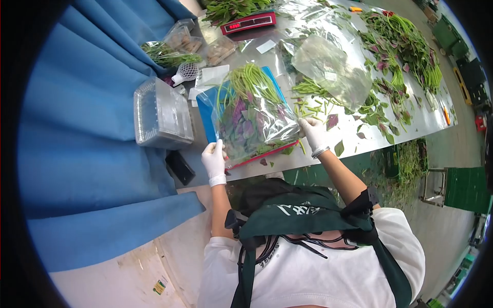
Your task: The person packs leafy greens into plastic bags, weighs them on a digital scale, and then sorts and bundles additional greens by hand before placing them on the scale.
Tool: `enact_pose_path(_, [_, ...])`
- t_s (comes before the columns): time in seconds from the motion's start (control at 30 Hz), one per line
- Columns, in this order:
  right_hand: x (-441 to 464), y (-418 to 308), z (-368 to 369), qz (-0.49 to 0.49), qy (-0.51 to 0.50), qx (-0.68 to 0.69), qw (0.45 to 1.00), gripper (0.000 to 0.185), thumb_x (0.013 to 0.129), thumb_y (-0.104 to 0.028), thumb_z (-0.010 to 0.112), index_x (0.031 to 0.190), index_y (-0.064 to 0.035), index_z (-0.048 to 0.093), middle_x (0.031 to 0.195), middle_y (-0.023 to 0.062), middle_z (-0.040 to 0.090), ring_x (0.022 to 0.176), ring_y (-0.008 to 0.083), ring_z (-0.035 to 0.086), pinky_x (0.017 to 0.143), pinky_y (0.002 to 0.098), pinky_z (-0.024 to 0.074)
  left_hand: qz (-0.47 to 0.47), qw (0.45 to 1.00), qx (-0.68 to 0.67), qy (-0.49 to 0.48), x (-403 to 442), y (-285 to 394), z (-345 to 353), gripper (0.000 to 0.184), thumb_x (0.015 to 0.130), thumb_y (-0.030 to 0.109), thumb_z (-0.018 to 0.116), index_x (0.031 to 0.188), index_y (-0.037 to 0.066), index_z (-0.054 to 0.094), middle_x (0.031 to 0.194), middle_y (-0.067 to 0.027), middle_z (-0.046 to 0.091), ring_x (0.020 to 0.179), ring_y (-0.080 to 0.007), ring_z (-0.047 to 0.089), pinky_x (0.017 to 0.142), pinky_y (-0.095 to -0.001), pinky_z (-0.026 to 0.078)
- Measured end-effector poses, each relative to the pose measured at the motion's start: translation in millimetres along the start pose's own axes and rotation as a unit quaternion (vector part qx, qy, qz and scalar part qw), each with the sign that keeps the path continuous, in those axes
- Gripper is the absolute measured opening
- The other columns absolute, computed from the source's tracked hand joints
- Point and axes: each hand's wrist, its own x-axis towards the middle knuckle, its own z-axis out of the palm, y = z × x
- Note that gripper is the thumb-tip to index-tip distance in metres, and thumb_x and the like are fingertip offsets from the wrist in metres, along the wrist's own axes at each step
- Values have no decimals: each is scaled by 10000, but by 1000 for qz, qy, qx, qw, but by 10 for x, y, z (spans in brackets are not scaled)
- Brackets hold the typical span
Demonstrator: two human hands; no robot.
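A clear plastic bag point(246, 126) of purple and green leafy vegetables lies over a blue board point(206, 115) with a red edge, its green stems toward the far side. My left hand point(213, 158), in a white glove, pinches the bag's near left corner. At the bag's right edge my right hand point(313, 134), also gloved in white, has its fingers closed on the plastic. Cut stem pieces point(310, 109) and loose leaves lie just beyond my right hand.
Clear plastic boxes point(162, 115) and a black phone point(180, 168) are at the left, beside a blue curtain point(92, 128). A red scale point(248, 23) stands at the back. Crumpled plastic point(334, 72) and piled vegetables point(405, 46) cover the table's right side.
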Motion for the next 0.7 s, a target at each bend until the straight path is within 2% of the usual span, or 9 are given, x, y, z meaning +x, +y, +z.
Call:
enact_pose_path(0.07, [11, 85, -22, 7, 0, 5, 1000, 271, 823, -202, 576, 644, 0, 585, 548, 18, 551, 467, 77, 488, 462, 216, 386, -4, 1000, 15, 8, 10, -110, -10, 250, 835, 223, 593, 662, 43, 571, 490, 19, 478, 395, -24, 348, 379, -200, 235])
enact_pose_path(0.2, [33, 140, -19, 6, 3, -19, 1000, 270, 827, -199, 567, 639, -4, 574, 550, 12, 540, 466, 76, 477, 463, 220, 375, 94, 956, 255, 108, -133, 170, 64, 121, 801, 136, 586, 754, 24, 575, 644, -76, 576, 592, -179, 555, 579, -295, 432])
enact_pose_path(0.27, [36, 131, -10, -7, 7, -10, 1000, 281, 837, -207, 558, 636, -10, 561, 540, 4, 520, 465, 72, 464, 460, 224, 365, 361, 845, 330, 214, -163, 378, 139, 143, 785, 109, 560, 903, 30, 583, 974, -128, 591, 920, -293, 548, 816, -401, 400])
enact_pose_path(0.33, [-4, 76, 6, -17, 18, -10, 1000, 291, 848, -216, 548, 636, -15, 549, 531, -4, 500, 462, 67, 450, 456, 227, 357, 426, 851, 306, -21, -367, 778, 290, 317, 794, 167, 546, 1092, 60, 554, 1249, -144, 464, 1157, -335, 406, 971, -450, 275])
enact_pose_path(0.4, [-65, -41, 40, -25, 34, -19, 999, 303, 861, -226, 536, 640, -19, 536, 524, -12, 479, 459, 62, 435, 451, 229, 350, 521, 742, 387, -167, -428, 751, 548, 416, 816, 289, 529, 1183, 93, 511, 1307, -156, 400, 1218, -357, 338, 1004, -519, 216])
enact_pose_path(0.43, [-49, 27, 18, -34, 48, -24, 998, 305, 866, -229, 531, 643, -20, 534, 525, -13, 477, 459, 61, 432, 450, 228, 349, 465, 756, 428, -172, -387, 578, 620, 533, 817, 377, 517, 1277, 120, 440, 1384, -160, 292, 1282, -374, 226, 1036, -555, 124])
enact_pose_path(0.6, [-7, 60, -132, 40, 130, -71, 988, 321, 879, -236, 522, 642, -19, 522, 510, -25, 453, 434, 54, 412, 431, 225, 332, 324, 788, 506, -131, -329, 160, 601, 738, 786, 512, 513, 1386, 172, 252, 1437, -191, 141, 1296, -442, 125, 1002, -610, 97])
enact_pose_path(0.63, [-17, 58, -175, 32, 136, -50, 989, 262, 869, -199, 513, 685, -14, 535, 585, 20, 516, 502, 126, 480, 495, 271, 385, 310, 796, 505, -123, -339, 154, 620, 756, 777, 526, 519, 1388, 174, 248, 1438, -199, 127, 1297, -447, 115, 1000, -612, 98])
enact_pose_path(0.7, [-38, -29, -146, -211, 160, -182, 947, 186, 854, -174, 513, 783, -8, 555, 739, 76, 570, 654, 204, 542, 614, 319, 427, 324, 804, 482, -125, -331, 194, 611, 760, 768, 544, 523, 1383, 186, 258, 1424, -227, 136, 1280, -468, 136, 987, -623, 122])
